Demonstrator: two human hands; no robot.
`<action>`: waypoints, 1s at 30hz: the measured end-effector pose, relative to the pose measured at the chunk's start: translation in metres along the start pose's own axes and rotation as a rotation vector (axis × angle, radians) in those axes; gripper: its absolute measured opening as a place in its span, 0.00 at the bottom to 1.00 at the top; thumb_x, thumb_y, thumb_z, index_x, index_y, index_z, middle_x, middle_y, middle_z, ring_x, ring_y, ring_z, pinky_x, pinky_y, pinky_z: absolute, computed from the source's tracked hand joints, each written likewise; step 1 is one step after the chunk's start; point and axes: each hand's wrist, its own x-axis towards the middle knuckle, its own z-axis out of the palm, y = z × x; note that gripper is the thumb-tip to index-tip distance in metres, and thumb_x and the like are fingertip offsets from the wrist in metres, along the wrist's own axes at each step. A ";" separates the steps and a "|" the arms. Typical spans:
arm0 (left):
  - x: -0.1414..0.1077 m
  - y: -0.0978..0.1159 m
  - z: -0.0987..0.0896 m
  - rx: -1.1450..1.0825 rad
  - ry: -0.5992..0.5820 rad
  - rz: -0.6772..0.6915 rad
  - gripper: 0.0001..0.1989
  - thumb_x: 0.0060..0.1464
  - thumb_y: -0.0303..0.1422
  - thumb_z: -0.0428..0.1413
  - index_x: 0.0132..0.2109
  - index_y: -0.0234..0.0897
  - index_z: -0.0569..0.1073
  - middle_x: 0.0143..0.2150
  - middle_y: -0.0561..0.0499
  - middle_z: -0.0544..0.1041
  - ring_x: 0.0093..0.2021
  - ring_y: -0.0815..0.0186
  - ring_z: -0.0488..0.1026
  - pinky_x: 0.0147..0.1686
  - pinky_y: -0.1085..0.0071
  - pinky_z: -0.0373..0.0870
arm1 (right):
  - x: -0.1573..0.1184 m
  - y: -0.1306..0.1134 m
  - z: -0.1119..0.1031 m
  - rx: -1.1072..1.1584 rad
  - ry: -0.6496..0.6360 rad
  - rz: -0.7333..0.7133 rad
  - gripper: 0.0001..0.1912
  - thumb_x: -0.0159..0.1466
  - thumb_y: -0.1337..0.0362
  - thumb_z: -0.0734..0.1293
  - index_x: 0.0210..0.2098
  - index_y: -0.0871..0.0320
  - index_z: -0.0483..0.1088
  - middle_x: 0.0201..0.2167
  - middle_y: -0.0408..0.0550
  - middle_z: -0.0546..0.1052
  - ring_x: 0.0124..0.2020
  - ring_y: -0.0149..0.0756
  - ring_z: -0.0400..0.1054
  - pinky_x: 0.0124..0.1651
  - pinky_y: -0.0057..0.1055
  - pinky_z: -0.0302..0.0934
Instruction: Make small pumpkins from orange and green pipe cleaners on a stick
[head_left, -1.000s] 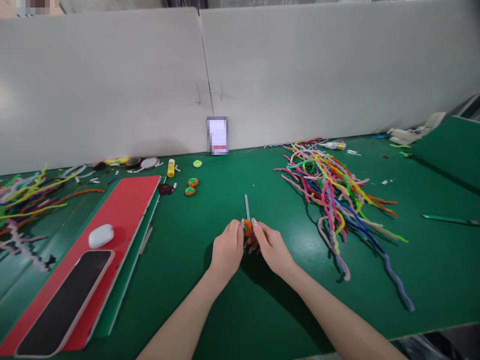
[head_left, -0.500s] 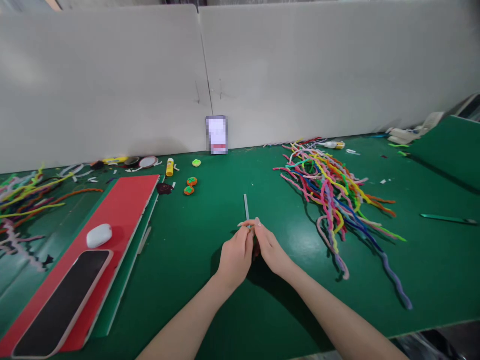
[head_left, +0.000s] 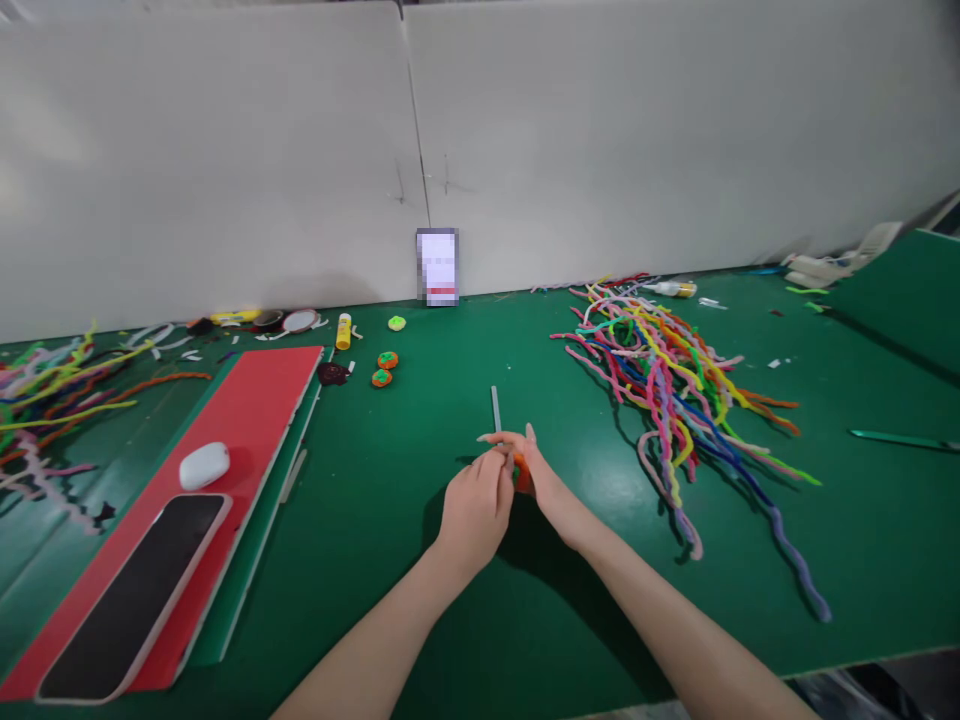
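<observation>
Close together over the middle of the table are my left hand [head_left: 474, 505] and my right hand [head_left: 553, 492]. Between them shows a small orange piece with a bit of green [head_left: 522, 476], partly hidden by the fingers. My left fingers are pinched against it, while my right hand curves round its far side, one fingertip raised. Just beyond the fingers a thin grey strip [head_left: 495, 405] lies on the table; its near end is hidden. Two small orange rounds with green tops [head_left: 385, 369] and a pale green round [head_left: 397, 323] lie farther off to the left.
Right of my hands spreads a heap of coloured pipe cleaners [head_left: 660, 370]; another bundle [head_left: 60, 400] lies far left. A red board [head_left: 247, 430] carries a phone [head_left: 139, 600] and a white case [head_left: 204, 466]. A glue stick [head_left: 343, 332] and propped screen [head_left: 439, 267] stand behind.
My right hand has opened away slightly, its fingertip lifting, so the orange and green piece between the hands now shows. The view has shifted a little.
</observation>
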 end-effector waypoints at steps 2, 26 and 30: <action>-0.001 0.000 0.002 -0.035 -0.011 0.005 0.10 0.58 0.28 0.39 0.37 0.34 0.65 0.30 0.49 0.74 0.28 0.68 0.72 0.24 0.74 0.65 | 0.000 -0.001 0.001 0.034 -0.016 0.046 0.28 0.56 0.39 0.53 0.41 0.52 0.66 0.33 0.47 0.71 0.34 0.35 0.66 0.34 0.33 0.61; 0.007 -0.011 -0.002 0.165 -0.125 0.260 0.10 0.59 0.27 0.40 0.34 0.35 0.64 0.35 0.50 0.70 0.40 0.66 0.69 0.31 0.72 0.68 | -0.009 -0.026 0.002 0.648 -0.181 0.393 0.28 0.61 0.44 0.49 0.41 0.59 0.67 0.33 0.49 0.74 0.30 0.31 0.66 0.34 0.28 0.58; 0.007 -0.012 -0.004 0.000 -0.086 0.078 0.08 0.59 0.27 0.40 0.36 0.36 0.63 0.36 0.51 0.69 0.36 0.71 0.69 0.32 0.75 0.68 | -0.009 -0.026 0.003 0.521 -0.194 0.343 0.31 0.60 0.41 0.47 0.41 0.57 0.66 0.33 0.49 0.73 0.36 0.36 0.66 0.38 0.33 0.58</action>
